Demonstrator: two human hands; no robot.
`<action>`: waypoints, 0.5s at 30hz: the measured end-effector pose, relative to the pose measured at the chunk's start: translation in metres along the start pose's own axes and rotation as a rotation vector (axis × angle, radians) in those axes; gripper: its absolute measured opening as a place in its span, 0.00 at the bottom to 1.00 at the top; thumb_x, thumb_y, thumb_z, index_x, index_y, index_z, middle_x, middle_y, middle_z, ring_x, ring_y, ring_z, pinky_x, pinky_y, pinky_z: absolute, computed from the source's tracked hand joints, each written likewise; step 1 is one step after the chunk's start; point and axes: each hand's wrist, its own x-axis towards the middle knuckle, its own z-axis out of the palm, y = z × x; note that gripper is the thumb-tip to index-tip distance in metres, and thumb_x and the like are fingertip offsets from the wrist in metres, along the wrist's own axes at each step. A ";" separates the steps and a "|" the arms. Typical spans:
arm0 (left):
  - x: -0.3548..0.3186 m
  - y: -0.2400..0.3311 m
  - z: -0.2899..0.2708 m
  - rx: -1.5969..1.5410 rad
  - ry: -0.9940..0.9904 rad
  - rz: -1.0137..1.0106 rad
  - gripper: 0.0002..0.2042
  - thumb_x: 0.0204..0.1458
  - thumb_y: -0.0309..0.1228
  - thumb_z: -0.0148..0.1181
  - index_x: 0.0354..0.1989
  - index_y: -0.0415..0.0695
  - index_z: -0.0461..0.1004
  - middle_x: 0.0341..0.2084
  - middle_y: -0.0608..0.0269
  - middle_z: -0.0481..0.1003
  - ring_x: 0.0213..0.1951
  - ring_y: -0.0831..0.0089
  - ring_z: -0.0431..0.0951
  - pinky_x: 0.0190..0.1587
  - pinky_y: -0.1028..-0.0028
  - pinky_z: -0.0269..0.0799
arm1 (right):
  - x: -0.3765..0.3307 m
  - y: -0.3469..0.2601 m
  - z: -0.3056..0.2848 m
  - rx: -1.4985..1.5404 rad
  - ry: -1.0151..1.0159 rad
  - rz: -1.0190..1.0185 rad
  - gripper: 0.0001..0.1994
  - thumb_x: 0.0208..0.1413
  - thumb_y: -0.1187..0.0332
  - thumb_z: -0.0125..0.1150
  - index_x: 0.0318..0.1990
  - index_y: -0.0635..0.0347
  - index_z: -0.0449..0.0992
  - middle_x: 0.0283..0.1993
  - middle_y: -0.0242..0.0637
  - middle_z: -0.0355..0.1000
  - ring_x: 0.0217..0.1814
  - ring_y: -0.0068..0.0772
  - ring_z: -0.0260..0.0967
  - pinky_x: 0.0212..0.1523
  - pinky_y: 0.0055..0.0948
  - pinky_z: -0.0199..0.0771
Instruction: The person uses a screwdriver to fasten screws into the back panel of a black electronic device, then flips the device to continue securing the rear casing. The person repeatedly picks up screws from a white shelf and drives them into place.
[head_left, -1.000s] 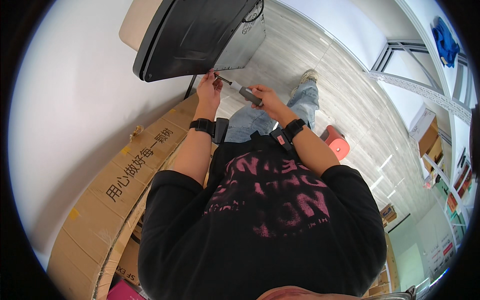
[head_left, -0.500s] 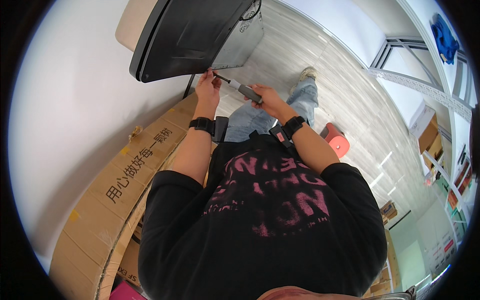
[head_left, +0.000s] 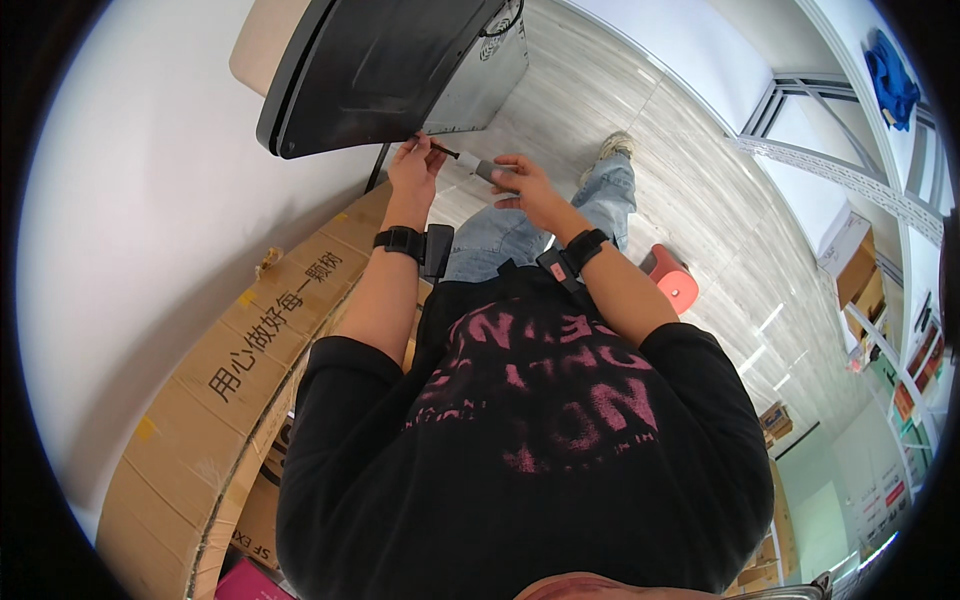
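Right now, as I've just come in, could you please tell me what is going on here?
A person's right hand loosely holds the grey handle of a screwdriver, its shaft pointing toward the lower edge of a black panel. The left hand has its fingers up at that edge, beside the shaft's far end; whether the tip sits in anything is too small to tell. A red stool stands on the floor to the right.
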 end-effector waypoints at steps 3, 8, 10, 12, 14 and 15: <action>-0.002 -0.001 0.000 -0.011 -0.025 0.023 0.05 0.54 0.27 0.57 0.37 0.47 0.69 0.29 0.64 0.74 0.33 0.70 0.75 0.37 0.70 0.73 | 0.003 -0.014 -0.014 0.124 -0.152 0.281 0.20 0.53 0.66 0.60 0.53 0.57 0.65 0.39 0.37 0.65 0.34 0.31 0.67 0.36 0.32 0.74; -0.006 -0.001 0.007 -0.038 0.001 0.012 0.03 0.54 0.28 0.57 0.35 0.48 0.69 0.28 0.66 0.74 0.32 0.71 0.75 0.36 0.70 0.73 | 0.008 -0.003 -0.013 -0.115 -0.101 0.052 0.19 0.53 0.70 0.60 0.52 0.58 0.66 0.41 0.36 0.64 0.35 0.29 0.67 0.36 0.29 0.73; -0.009 0.001 0.009 -0.003 0.023 -0.006 0.03 0.54 0.28 0.57 0.34 0.48 0.69 0.27 0.66 0.74 0.31 0.71 0.75 0.36 0.71 0.73 | 0.009 0.005 -0.009 -0.226 -0.063 -0.079 0.18 0.52 0.71 0.60 0.52 0.58 0.67 0.42 0.36 0.64 0.37 0.29 0.66 0.37 0.27 0.73; -0.007 -0.002 0.009 0.040 0.021 -0.008 0.03 0.54 0.28 0.57 0.33 0.48 0.69 0.27 0.67 0.73 0.31 0.72 0.75 0.35 0.71 0.73 | 0.011 0.010 -0.008 -0.333 -0.073 -0.202 0.19 0.51 0.73 0.60 0.52 0.58 0.67 0.42 0.35 0.64 0.37 0.28 0.66 0.37 0.26 0.73; -0.005 -0.004 0.008 0.062 0.014 -0.007 0.03 0.54 0.27 0.57 0.33 0.48 0.69 0.27 0.67 0.73 0.30 0.72 0.75 0.35 0.71 0.73 | 0.011 0.012 -0.008 -0.345 -0.082 -0.204 0.20 0.52 0.71 0.60 0.53 0.58 0.66 0.42 0.36 0.64 0.36 0.29 0.66 0.38 0.26 0.73; -0.003 -0.004 0.007 0.062 0.008 -0.005 0.03 0.54 0.27 0.57 0.33 0.48 0.69 0.27 0.66 0.73 0.30 0.72 0.75 0.36 0.70 0.73 | 0.011 0.012 -0.008 -0.350 -0.086 -0.206 0.21 0.52 0.70 0.60 0.54 0.58 0.65 0.42 0.36 0.65 0.36 0.29 0.67 0.38 0.26 0.73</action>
